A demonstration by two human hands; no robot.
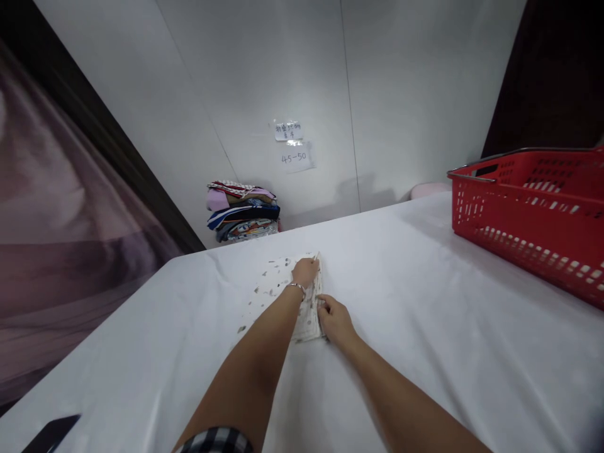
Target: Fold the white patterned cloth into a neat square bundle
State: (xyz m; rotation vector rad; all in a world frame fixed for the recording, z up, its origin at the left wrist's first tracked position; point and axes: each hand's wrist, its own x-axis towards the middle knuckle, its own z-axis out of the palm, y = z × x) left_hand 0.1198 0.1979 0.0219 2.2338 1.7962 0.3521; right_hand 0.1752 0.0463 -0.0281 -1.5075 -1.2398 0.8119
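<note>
A white cloth with small grey and dark printed marks (271, 286) lies partly folded on the white table cover. Its right part is stacked in several layers. My left hand (306, 272) is closed at the far right corner of the layers, fingers pinching the cloth's edge. Nearer to me, my right hand (336, 319) is at the right edge of the same cloth, with thumb and index finger closed on the layers. A bracelet circles my left wrist, and my left forearm hides part of the cloth.
A red plastic basket (528, 217) with a metal handle stands on the table's right side. Behind the far edge is a pile of folded clothes (243, 214) against the wall. Handwritten paper labels (296, 157) are stuck above it. A dark flat object (51, 434) lies near left.
</note>
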